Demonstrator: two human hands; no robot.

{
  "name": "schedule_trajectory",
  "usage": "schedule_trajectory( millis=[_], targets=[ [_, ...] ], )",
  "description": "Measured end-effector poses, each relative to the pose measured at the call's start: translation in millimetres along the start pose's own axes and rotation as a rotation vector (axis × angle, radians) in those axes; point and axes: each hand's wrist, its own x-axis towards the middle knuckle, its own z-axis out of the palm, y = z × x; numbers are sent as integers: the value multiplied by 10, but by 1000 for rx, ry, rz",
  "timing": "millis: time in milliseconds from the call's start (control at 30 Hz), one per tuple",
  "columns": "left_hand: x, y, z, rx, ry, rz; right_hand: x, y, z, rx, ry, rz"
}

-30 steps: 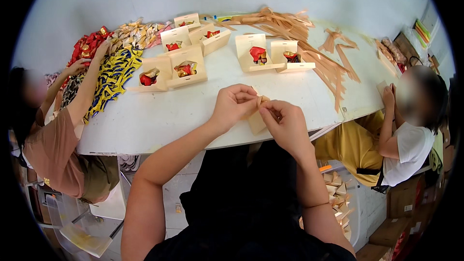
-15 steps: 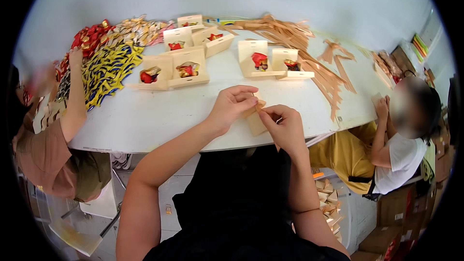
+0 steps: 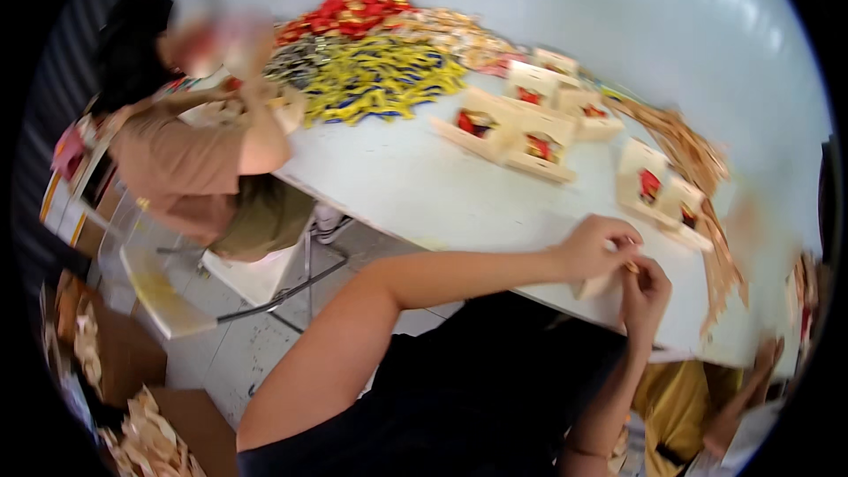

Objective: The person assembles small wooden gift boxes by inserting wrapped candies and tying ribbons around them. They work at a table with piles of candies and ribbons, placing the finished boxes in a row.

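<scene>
Close to the table's front edge, my left hand [image 3: 599, 249] and my right hand [image 3: 647, 293] meet with fingertips pinched. Between them is a small piece of tan ribbon [image 3: 632, 268], mostly hidden by the fingers. Under my hands a cream box [image 3: 595, 286] shows only in part; its closure cannot be seen. Just beyond stand two open cream boxes with shiny wrapped sweets, one box [image 3: 641, 159] holding a red piece. Further left is a group of several similar open boxes [image 3: 510, 150].
Heaps of red packets [image 3: 349, 11], yellow-and-blue packets [image 3: 380, 79] and pale packets [image 3: 464, 35] cover the far left table. Tan ribbons [image 3: 680, 134] lie at the right. One person [image 3: 190, 159] sits at left, another [image 3: 680, 406] at lower right. Cartons [image 3: 199, 424] stand on the floor.
The view has swung left, so the table and boxes appear further right and tilted. My hands remain together at the ribbon. The person at left has drawn a hand back from the red packets.
</scene>
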Motion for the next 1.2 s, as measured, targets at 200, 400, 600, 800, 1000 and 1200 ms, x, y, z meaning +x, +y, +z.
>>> schedule_trajectory(
  millis=[200,400,600,800,1000,1200],
  targets=[
    [-6,143,53,-98,78,-179,20,39,58,-81,79,-32],
    [-5,-67,50,38,-56,-27,34,171,239,132,216,-77],
    [5,-89,-17,-87,18,-195,24,-122,178,144,37,-11],
    [117,-138,30,188,269,-232,-93,10,-58,158,171,-35],
    [23,31,46,168,68,-3,-636,4,-619,59,391,-93],
    [-24,-62,44,218,25,-139,-1566,-789,-1979,-251,550,-334]
  ],
)
